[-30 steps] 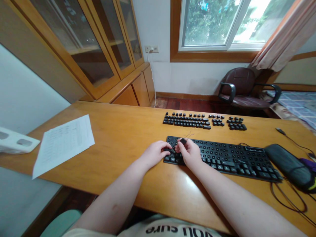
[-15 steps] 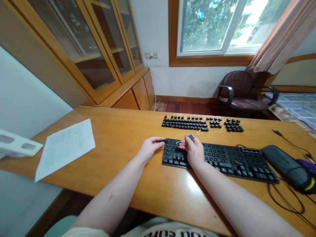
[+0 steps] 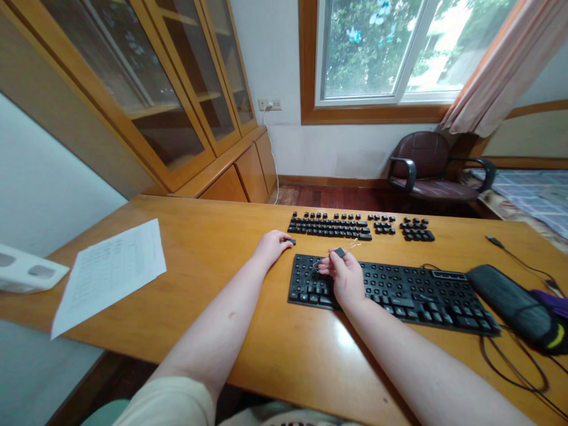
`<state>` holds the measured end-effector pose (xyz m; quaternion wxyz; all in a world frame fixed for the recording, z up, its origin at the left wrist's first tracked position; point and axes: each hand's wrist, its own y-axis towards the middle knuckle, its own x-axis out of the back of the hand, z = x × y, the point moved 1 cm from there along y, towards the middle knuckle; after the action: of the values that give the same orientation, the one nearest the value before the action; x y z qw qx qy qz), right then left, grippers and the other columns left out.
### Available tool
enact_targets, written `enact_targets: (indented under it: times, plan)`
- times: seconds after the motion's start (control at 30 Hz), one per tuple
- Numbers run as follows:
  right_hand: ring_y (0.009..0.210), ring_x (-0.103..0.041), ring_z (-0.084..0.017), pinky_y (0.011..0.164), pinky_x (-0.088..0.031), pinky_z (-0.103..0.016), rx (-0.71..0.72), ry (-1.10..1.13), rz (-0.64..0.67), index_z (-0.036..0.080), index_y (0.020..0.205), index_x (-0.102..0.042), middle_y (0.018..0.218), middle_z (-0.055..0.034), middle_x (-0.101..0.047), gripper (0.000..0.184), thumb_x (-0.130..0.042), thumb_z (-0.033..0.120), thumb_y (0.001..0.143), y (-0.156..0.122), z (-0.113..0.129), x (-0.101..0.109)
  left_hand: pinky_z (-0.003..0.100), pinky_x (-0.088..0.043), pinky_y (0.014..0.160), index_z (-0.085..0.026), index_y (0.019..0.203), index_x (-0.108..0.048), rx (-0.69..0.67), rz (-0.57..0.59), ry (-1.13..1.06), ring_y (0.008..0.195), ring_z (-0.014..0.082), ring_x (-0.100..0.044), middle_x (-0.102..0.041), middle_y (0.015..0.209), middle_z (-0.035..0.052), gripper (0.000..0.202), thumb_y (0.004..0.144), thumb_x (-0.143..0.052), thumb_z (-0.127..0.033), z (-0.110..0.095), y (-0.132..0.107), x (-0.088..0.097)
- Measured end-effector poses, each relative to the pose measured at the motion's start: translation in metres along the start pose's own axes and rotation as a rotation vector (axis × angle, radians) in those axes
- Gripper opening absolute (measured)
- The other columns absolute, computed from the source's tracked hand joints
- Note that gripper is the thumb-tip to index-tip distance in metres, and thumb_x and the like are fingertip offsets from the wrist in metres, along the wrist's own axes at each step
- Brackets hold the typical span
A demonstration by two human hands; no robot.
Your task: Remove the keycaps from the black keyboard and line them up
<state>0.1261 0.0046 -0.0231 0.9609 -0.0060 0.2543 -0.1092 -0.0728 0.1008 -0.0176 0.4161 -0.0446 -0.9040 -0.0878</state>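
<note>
A black keyboard base with most keycaps removed lies on the wooden desk. Behind it, the removed keycaps sit laid out in keyboard order. My left hand reaches toward the left end of those rows, pinching a single black keycap at the fingertips. My right hand rests over the keyboard's left part, fingers closed on a wire keycap puller.
A printed sheet lies at the desk's left, beside a white plastic object. A black pouch and cables sit at the right. A brown armchair stands beyond the desk under the window.
My left hand lifted a keycap off the keyboard and carried it away and back toward the laid-out rows. My right hand stayed over the keyboard with the puller.
</note>
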Motion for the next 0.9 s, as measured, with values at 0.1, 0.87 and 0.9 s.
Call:
enact_targets:
  times: [0.1,0.87,0.9]
  plan:
    - [0.052,-0.064,-0.013,0.048,-0.056,-0.025,0.0,-0.002,0.0,0.016,0.09,-0.054,0.061,0.0005,-0.065,0.032,-0.068,0.038,0.073,0.0,0.0,0.0,0.032,-0.044,0.083,-0.023,0.088,-0.073,-0.06,0.013,0.136,0.09,0.022,-0.059,-0.068,0.094,0.0047,0.019,0.072,-0.066,-0.031,0.0,0.001,0.001]
    - [0.05,-0.064,-0.014,0.046,-0.054,-0.024,-0.019,-0.014,0.005,0.016,0.088,-0.054,0.06,0.0005,-0.065,0.031,-0.069,0.037,0.071,-0.002,0.005,-0.003,0.034,-0.039,0.081,-0.025,0.094,-0.071,-0.17,-0.067,0.508,0.093,0.0223,-0.054,-0.067,0.098,0.0058,0.021,0.085,-0.053,-0.033,-0.009,0.007,-0.009]
    - [0.051,-0.064,-0.014,0.046,-0.054,-0.024,-0.019,-0.013,0.006,0.016,0.088,-0.054,0.06,0.0006,-0.065,0.031,-0.068,0.037,0.071,-0.002,0.004,-0.003,0.033,-0.039,0.081,-0.025,0.094,-0.071,-0.166,-0.066,0.503,0.093,0.0223,-0.054,-0.067,0.098,0.0057,0.021,0.085,-0.053,-0.033,-0.009,0.007,-0.009]
